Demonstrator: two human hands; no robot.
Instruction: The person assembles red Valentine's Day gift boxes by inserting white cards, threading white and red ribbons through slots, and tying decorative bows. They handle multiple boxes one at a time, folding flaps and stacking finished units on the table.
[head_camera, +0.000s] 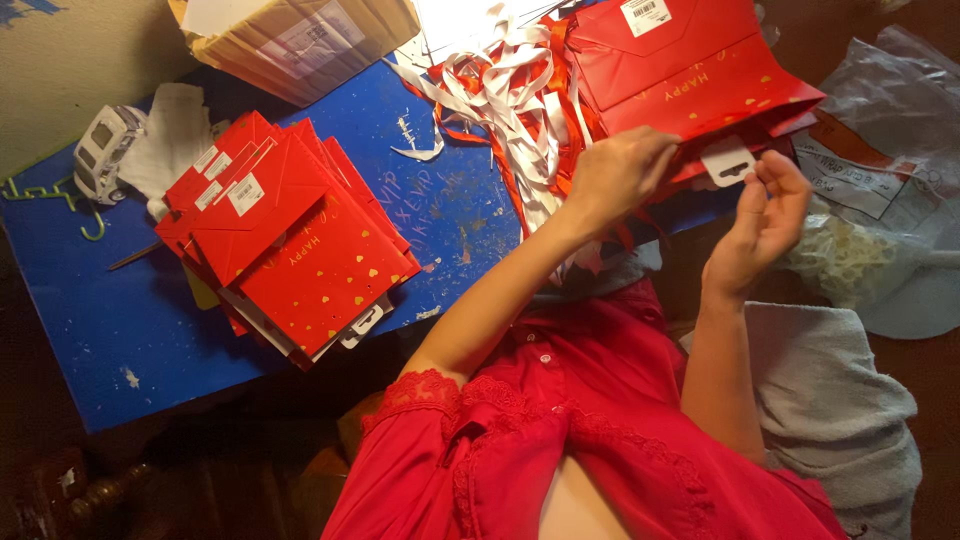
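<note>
A flat red gift bag (690, 75) with small gold hearts lies at the far right end of the blue table (130, 330). My left hand (618, 172) pinches the bag's near edge. Beside it, my right hand (765, 215) has its fingertips on the white hang tab (727, 160) that sticks out from that edge. A stack of several folded red bags (295, 250) of the same kind rests on the table to the left, white tabs showing at its bottom.
A tangle of white and orange paper strips (510, 90) lies behind my left hand. A cardboard box (300, 35) stands at the back, a tape dispenser (105, 150) at far left. Clear plastic bags (880, 120) and grey cloth (835, 400) are on the right.
</note>
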